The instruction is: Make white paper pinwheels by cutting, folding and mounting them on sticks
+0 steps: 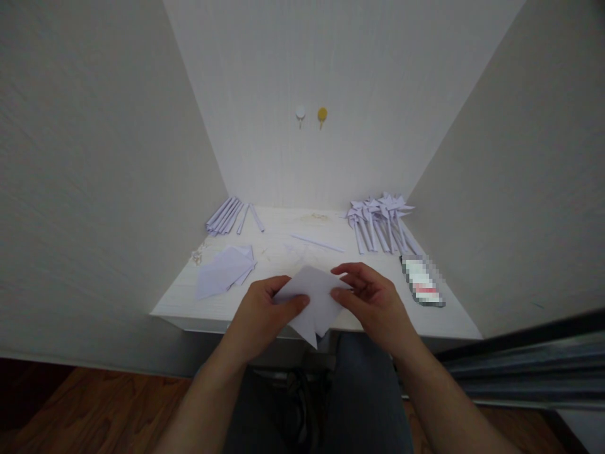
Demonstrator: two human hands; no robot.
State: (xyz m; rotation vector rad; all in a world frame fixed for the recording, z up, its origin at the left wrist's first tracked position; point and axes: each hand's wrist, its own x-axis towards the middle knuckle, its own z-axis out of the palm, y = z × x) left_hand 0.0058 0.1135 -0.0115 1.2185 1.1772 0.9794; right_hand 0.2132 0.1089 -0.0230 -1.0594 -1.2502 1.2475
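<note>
Both of my hands hold a folded white sheet of paper (pixel 314 299) just above the front edge of the small white table (pixel 222 309). My left hand (pixel 262 315) pinches its left side, thumb on top. My right hand (pixel 373 301) grips its right side with the fingers curled over the edge. The lower corner of the paper hangs down past the table edge. A stack of flat white sheets (pixel 224 271) lies to the left of my left hand.
Rolled paper sticks (pixel 229 216) lie at the back left, and one loose strip (pixel 316 243) in the middle. A heap of paper pinwheels on sticks (pixel 382 221) sits at the back right, a blurred packet (pixel 422 282) in front of it. Walls enclose three sides.
</note>
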